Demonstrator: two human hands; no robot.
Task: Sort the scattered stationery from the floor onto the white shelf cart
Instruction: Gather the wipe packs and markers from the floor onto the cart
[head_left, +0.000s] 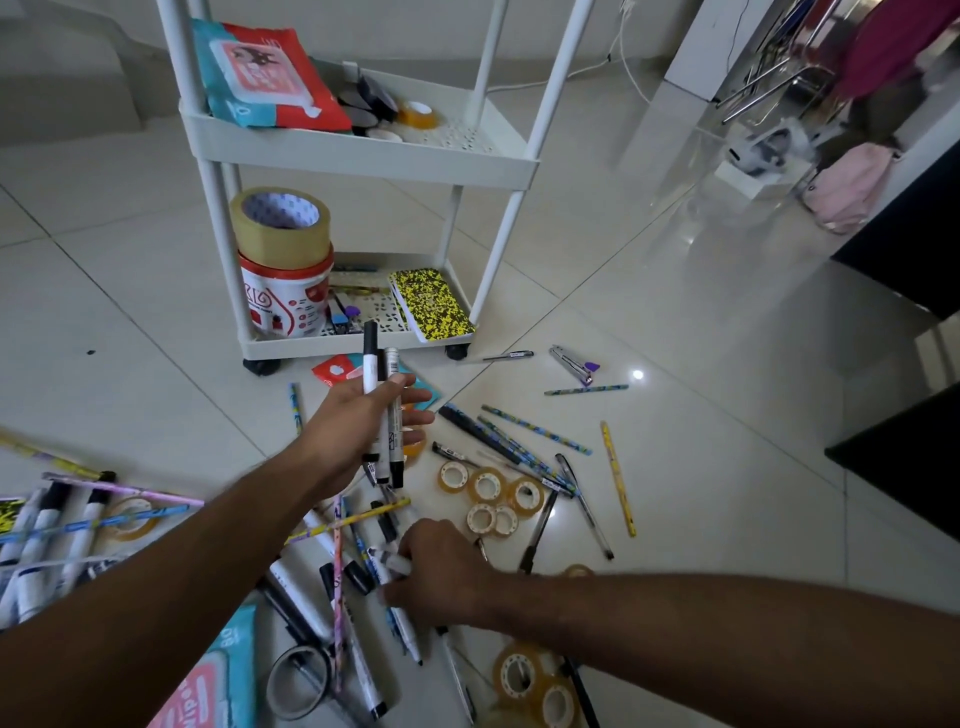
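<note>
While the left hand grips three markers, the right hand pinches one marker. Five small tape rolls lie right; its fingertips are hidden.

Overall level: moderate, even indoor light; cool white cast.
Source: overhead, judged from small bright spot mirrored on floor right of centre.
Glare: broad pale sheen on glossy tiles upper right; faint reflections of cart legs.
Shadows: soft, short, under cart and beneath the forearms.
Distortion: strong wide-angle bowing; tile joints curve, cart posts lean outward.
Focus: centre fairly sharp; upper right corner smeared and blurred.
Edges: lower left markers soft, slightly streaked.
Dark zones: black panels at right edge, no detail readable.
</note>
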